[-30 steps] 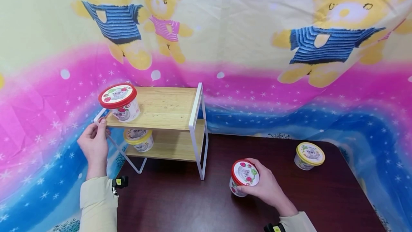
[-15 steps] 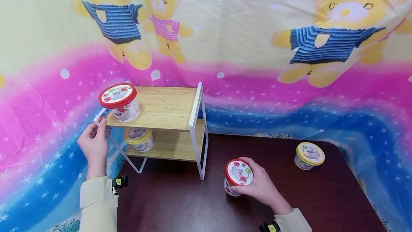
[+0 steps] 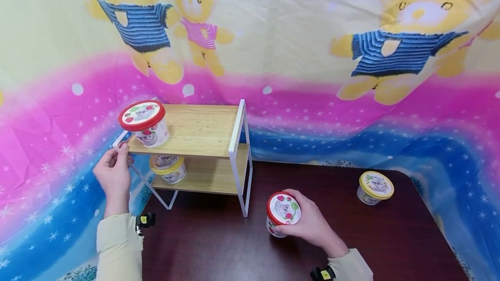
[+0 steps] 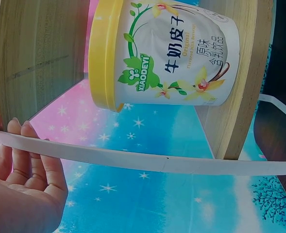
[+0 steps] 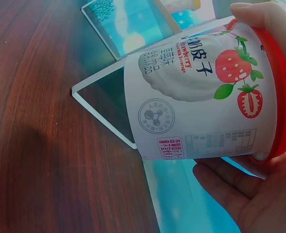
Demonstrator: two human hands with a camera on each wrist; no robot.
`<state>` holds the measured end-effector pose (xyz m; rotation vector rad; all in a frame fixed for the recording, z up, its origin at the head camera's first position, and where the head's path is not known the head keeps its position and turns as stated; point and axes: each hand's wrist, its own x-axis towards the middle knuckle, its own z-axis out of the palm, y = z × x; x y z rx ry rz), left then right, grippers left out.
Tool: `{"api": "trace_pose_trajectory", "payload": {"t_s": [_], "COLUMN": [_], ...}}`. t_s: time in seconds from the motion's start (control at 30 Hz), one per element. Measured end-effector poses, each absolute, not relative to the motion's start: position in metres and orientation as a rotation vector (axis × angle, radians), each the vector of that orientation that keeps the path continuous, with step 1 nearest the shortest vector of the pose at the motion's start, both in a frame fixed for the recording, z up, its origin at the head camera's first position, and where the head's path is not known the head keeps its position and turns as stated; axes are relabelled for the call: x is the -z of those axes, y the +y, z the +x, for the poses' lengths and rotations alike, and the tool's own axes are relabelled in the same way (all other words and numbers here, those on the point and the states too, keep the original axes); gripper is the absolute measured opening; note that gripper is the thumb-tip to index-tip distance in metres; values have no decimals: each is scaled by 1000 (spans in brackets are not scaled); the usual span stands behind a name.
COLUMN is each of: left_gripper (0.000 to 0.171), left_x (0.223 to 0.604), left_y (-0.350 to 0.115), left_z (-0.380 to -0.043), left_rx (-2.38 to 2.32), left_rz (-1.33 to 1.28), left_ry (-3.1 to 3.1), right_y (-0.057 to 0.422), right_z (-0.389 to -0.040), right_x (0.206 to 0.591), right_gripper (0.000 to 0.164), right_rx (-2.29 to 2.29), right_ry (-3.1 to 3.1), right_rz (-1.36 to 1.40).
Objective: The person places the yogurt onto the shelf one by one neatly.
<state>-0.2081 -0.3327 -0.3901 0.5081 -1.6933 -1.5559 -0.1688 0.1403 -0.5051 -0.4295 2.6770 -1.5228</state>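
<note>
My left hand point(image 3: 114, 172) grips the white metal frame point(image 4: 133, 159) of a two-tier wooden shelf point(image 3: 199, 125) at its front left corner. In the left wrist view the fingers curl round that bar. A red-lidded strawberry milk tub point(image 3: 146, 125) stands on the upper board, at its left end. Below it on the lower board is a yellow-lidded tub point(image 4: 176, 53), labelled Original. My right hand point(image 3: 312, 224) holds another red-lidded tub point(image 5: 201, 97) over the table, right of the shelf, with thumb and fingers around its lid end.
Another yellow-lidded tub point(image 3: 375, 187) stands at the back right of the dark wooden table point(image 3: 218, 250). A cloth printed with bears point(image 3: 297, 55) hangs behind and around the table. The shelf's right white side frame point(image 3: 240, 164) stands between the shelf boards and the held tub.
My right hand has carried the red-lidded tub a little to the left, towards the shelf. The left hand keeps its hold on the frame, and the other tubs have stayed in place.
</note>
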Motion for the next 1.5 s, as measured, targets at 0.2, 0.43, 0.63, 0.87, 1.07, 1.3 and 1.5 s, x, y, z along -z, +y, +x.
{"api": "trace_pose_trajectory", "payload": {"t_s": [0.2, 0.43, 0.63, 0.87, 1.07, 1.3, 1.5], "left_gripper": [38, 37, 37, 37, 38, 38, 38], "left_x": [389, 389, 390, 391, 391, 391, 391], "left_y": [-333, -333, -333, -333, -333, -333, -333], "left_z": [-208, -208, -208, -208, -209, -209, -209], "left_rx": [1553, 1558, 1549, 1541, 1544, 1549, 1556], "left_rz": [508, 514, 507, 514, 523, 524, 520], "left_ry": [-1700, -1694, -1698, -1704, -1702, -1701, -1694], "right_y": [136, 133, 129, 124, 121, 115, 109], "right_z": [-168, -168, -168, -168, -167, -168, -169], "right_x": [502, 502, 501, 500, 498, 495, 491], "right_gripper": [93, 93, 95, 95, 93, 93, 96], "right_rx": [1526, 1525, 1541, 1541, 1546, 1549, 1557], "right_ry": [2658, 2653, 2642, 2630, 2619, 2624, 2631], "right_rz": [-453, -445, -474, -474, -508, -551, -604]}}
